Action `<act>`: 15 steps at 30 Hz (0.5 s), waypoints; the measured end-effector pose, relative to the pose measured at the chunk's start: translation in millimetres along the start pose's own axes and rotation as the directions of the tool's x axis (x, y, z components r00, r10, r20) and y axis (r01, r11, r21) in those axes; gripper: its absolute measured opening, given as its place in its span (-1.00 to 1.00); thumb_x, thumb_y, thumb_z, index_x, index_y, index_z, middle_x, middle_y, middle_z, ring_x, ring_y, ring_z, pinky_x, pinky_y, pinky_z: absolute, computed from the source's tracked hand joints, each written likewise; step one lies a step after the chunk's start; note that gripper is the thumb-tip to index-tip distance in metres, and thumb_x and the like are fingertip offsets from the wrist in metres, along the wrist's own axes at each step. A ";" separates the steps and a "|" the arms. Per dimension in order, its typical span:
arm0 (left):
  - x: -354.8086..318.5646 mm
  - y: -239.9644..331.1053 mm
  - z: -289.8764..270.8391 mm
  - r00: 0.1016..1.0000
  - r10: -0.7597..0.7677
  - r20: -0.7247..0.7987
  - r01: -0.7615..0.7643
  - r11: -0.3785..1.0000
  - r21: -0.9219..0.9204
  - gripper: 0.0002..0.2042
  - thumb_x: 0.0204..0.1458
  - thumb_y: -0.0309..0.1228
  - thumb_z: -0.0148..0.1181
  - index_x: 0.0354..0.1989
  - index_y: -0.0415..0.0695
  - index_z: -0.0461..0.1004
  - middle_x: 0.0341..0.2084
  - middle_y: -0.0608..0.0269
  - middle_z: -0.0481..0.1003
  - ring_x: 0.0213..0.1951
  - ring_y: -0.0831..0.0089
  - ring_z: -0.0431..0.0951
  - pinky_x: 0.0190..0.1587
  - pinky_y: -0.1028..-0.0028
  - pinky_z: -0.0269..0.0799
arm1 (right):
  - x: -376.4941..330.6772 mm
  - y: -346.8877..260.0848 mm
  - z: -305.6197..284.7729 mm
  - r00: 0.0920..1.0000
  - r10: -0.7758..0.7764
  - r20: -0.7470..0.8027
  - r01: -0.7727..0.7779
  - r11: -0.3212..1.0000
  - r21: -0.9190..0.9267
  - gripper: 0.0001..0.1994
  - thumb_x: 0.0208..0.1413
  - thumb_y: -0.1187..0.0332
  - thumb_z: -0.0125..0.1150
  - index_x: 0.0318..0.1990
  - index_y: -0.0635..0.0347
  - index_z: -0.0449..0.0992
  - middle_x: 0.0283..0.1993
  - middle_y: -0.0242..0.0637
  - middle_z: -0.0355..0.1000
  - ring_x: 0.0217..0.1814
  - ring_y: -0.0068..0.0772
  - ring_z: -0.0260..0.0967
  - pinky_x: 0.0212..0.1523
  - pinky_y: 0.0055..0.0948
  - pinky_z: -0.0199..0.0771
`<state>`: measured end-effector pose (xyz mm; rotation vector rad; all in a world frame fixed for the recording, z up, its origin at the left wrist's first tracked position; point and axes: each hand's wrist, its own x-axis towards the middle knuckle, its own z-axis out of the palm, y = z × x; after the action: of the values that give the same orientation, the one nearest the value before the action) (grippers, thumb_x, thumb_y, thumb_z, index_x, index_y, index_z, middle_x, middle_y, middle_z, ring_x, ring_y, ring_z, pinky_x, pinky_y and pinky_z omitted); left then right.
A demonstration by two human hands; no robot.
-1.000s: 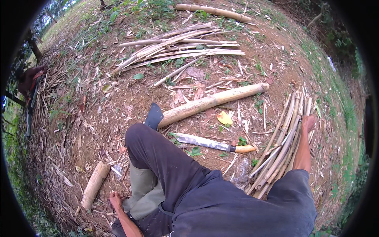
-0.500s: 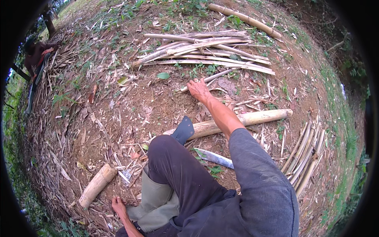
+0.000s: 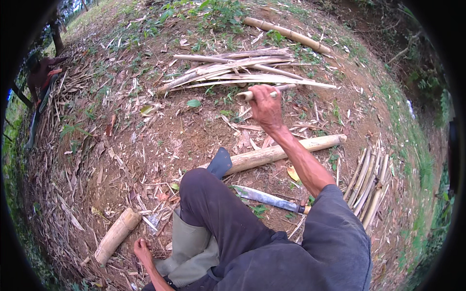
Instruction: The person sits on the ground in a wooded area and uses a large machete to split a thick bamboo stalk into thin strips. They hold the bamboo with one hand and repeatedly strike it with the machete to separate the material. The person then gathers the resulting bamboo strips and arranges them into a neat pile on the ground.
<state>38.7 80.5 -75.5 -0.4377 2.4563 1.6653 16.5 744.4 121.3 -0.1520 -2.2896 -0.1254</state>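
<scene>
My right hand [image 3: 267, 107] is closed round a bamboo stick [image 3: 245, 96], just in front of a pile of split bamboo strips [image 3: 218, 72]. The stick's cut end points left and its far part runs back toward the pile. Low on the left, my left hand [image 3: 142, 250] hangs beside my boot with its fingers curled and nothing visible in them. A short, thick bamboo piece [image 3: 116, 236] lies to its left. Between my bent knee and right arm, a machete [image 3: 262, 196] rests on the ground, its handle partly behind my sleeve.
A long bamboo pole [image 3: 284, 153] lies beyond my knee, a dark flat piece [image 3: 221, 162] at its left end. Bundled sticks [image 3: 371, 182] lie right; another pole [image 3: 291, 35] lies far back. A person [image 3: 41, 80] sits far left. Dry leaves and chips litter the sloping soil.
My right hand has lifted the bamboo stick's near end off the ground and moved slightly right and away. More of the machete, including its handle, now shows. My left hand stays low beside the boot.
</scene>
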 end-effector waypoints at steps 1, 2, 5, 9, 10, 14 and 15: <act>0.0 0.6 -1.9 1.000 0.010 -0.007 -0.010 1.000 -0.008 -0.82 0.22 -0.40 0.04 -0.22 -0.28 0.46 -0.54 0.29 0.43 -0.59 0.58 0.42 -0.57 0.58 0.36 | 23.3 -6.5 -46.2 0.990 0.016 -0.138 -0.016 1.000 0.002 -0.70 0.22 0.12 0.12 -0.03 0.08 0.37 -0.16 -0.35 0.46 -0.05 -0.37 0.33 0.08 -0.21 0.08; 3.0 3.9 2.7 1.000 0.016 0.011 -0.016 1.000 -0.022 -0.82 0.22 -0.40 0.04 -0.22 -0.28 0.46 -0.54 0.29 0.42 -0.58 0.58 0.42 -0.57 0.58 0.36 | 35.6 4.6 -80.9 0.977 0.077 -0.197 -0.078 0.997 0.004 -0.68 0.23 0.06 0.09 -0.06 0.07 0.35 -0.24 -0.35 0.43 -0.13 -0.36 0.31 0.04 -0.20 0.09; 3.6 5.2 -7.6 1.000 0.018 0.013 -0.018 0.999 -0.034 -0.82 0.22 -0.39 0.04 -0.21 -0.28 0.47 -0.54 0.30 0.42 -0.57 0.58 0.43 -0.57 0.58 0.36 | 85.8 12.6 -197.2 0.940 0.288 -0.185 -0.284 0.958 0.050 -0.68 0.23 0.04 0.08 -0.23 0.15 0.39 -0.36 -0.36 0.40 -0.42 -0.43 0.32 -0.35 -0.34 0.36; 8.3 9.9 2.1 0.997 0.034 0.073 -0.031 0.998 -0.049 -0.81 0.22 -0.35 0.05 -0.20 -0.23 0.46 -0.54 0.34 0.40 -0.55 0.57 0.44 -0.56 0.59 0.37 | 114.9 87.9 -332.5 0.847 0.529 -0.054 -0.452 0.770 0.450 -0.71 0.22 0.18 0.17 -0.14 0.25 0.51 -0.40 -0.33 0.50 -0.49 -0.61 0.42 -0.39 -0.61 0.52; 10.9 10.0 4.1 0.996 0.034 0.087 -0.027 0.996 -0.082 -0.81 0.22 -0.34 0.05 -0.20 -0.23 0.46 -0.54 0.34 0.40 -0.55 0.57 0.44 -0.56 0.59 0.37 | 109.6 93.7 -362.2 0.828 0.557 -0.065 -0.455 0.734 0.505 -0.70 0.24 0.21 0.16 -0.09 0.30 0.50 -0.39 -0.34 0.50 -0.46 -0.62 0.44 -0.37 -0.61 0.53; 29.9 -3.2 0.8 0.997 0.047 0.067 -0.036 0.987 -0.155 -0.81 0.20 -0.36 0.06 -0.21 -0.26 0.47 -0.56 0.35 0.38 -0.60 0.58 0.40 -0.60 0.57 0.36 | 77.0 70.4 -475.7 0.804 0.572 -0.162 -0.405 0.727 0.555 -0.66 0.27 0.28 0.09 0.07 0.34 0.41 -0.02 -0.10 0.50 -0.29 -0.44 0.57 -0.27 -0.48 0.68; 29.6 -5.9 3.7 0.997 0.028 0.073 -0.016 0.987 -0.158 -0.81 0.20 -0.36 0.06 -0.21 -0.26 0.47 -0.56 0.34 0.39 -0.60 0.58 0.40 -0.60 0.57 0.36 | 63.1 62.6 -504.0 0.792 0.582 -0.185 -0.408 0.729 0.549 -0.66 0.28 0.30 0.07 0.08 0.37 0.38 0.00 -0.09 0.49 -0.25 -0.38 0.58 -0.27 -0.44 0.70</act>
<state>12.3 77.2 -90.3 -0.3597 2.2943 1.8576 356.5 740.1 503.8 -0.4497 -1.7770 0.6620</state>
